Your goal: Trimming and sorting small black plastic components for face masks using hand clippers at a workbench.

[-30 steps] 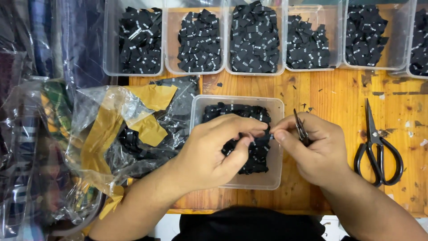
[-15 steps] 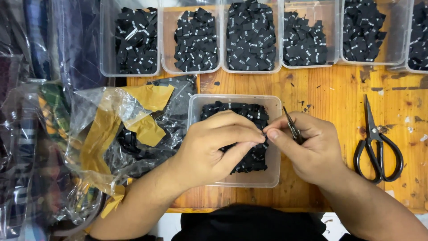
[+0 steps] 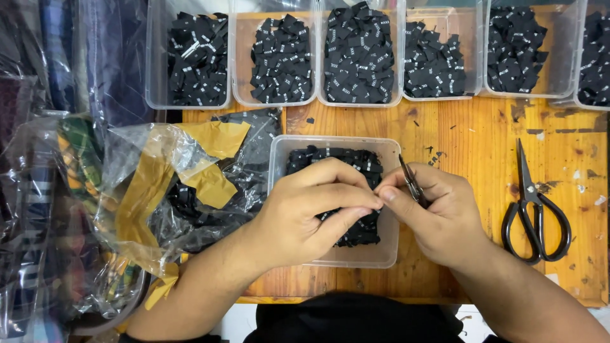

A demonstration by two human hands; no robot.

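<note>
You are holding both hands over the tub (image 3: 387,254), the landmark here; your left hand (image 3: 305,216) is curling over its middle, fingers (image 3: 356,195) pinched on a small black label, hidden at the tips; your right hand (image 3: 438,213) is sitting at the tub's right edge, fingers clenched round the snips (image 3: 412,182), whose blades are angling up and left, away from you; the label is lying just left of the blades, the two hands touching at the fingertips; the scissors (image 3: 532,209) are lying well right of the tub on the table (image 3: 470,136); a plastic bag (image 3: 159,184) is slumping left of it.
</note>
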